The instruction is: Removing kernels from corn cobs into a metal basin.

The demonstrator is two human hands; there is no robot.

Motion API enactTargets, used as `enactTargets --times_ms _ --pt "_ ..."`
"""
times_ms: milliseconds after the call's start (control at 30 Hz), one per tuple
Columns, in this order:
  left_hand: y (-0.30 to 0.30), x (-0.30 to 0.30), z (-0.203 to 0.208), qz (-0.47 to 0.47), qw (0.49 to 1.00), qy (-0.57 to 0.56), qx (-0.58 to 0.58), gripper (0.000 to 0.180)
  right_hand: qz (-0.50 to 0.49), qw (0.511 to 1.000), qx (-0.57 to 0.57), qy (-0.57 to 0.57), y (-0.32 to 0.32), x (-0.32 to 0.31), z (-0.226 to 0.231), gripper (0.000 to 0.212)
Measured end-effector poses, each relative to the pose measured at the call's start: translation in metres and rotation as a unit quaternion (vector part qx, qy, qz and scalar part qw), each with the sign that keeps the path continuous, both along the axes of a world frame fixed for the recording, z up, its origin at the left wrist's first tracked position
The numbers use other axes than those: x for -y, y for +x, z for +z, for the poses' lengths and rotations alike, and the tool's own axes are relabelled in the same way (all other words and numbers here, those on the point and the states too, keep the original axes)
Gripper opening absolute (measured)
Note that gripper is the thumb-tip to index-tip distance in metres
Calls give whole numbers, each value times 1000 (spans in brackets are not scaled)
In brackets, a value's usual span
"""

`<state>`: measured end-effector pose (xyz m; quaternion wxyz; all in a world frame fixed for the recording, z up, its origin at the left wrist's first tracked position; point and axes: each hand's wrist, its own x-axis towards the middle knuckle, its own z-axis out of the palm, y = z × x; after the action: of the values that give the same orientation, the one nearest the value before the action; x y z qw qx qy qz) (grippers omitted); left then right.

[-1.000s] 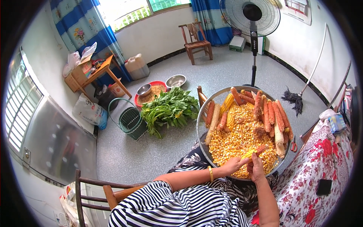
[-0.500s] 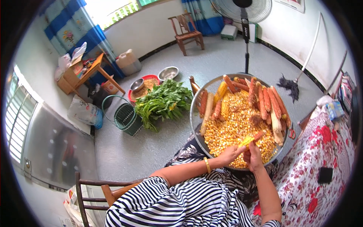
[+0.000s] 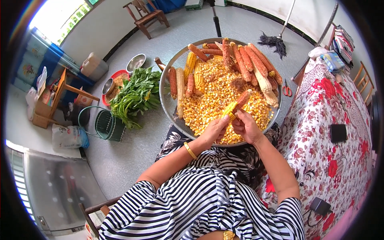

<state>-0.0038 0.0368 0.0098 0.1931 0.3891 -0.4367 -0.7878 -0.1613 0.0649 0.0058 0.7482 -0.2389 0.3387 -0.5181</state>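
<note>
A partly stripped corn cob [image 3: 229, 109] slants up and away between my hands, with yellow kernels on its near part and bare reddish core at its far end. My left hand [image 3: 215, 130] is closed around the near end. On the cob's right side, my right hand [image 3: 247, 127] has curled fingers and thumb pressed against the kernels. Below the cob, loose yellow kernels [image 3: 204, 106] fill much of a wide round metal sieve [image 3: 166, 105] at my lap. Bare reddish cobs [image 3: 259, 60] lie along its far and right rim. Several unstripped yellow ears [image 3: 190, 64] rest at its far left.
Leafy greens [image 3: 138, 94] lie on the floor at left, beside a green basket [image 3: 107, 125] and metal bowls [image 3: 136, 62]. Red-handled scissors [image 3: 287, 91] are right of the sieve, next to a flowered bedspread [image 3: 316, 152]. A mop [image 3: 273, 43] and wooden chair [image 3: 147, 18] stand farther off.
The view has tilted down and turned right, so the room sits higher and farther left. The cob stays in my hands, and my right hand has shifted to the cob's right side.
</note>
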Motion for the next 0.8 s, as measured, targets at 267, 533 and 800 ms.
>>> enactTargets --times_ms 267,533,800 --pt "-2 -1 -18 -39 869 -431 239 50 -62 993 -103 0 0 0 -12 39" --pt "-1 1 -16 -48 913 -342 217 54 -53 996 -75 -8 -2 1 -13 36" --pt "0 1 -22 -44 863 -437 247 47 -42 996 -75 26 -2 2 -12 36"
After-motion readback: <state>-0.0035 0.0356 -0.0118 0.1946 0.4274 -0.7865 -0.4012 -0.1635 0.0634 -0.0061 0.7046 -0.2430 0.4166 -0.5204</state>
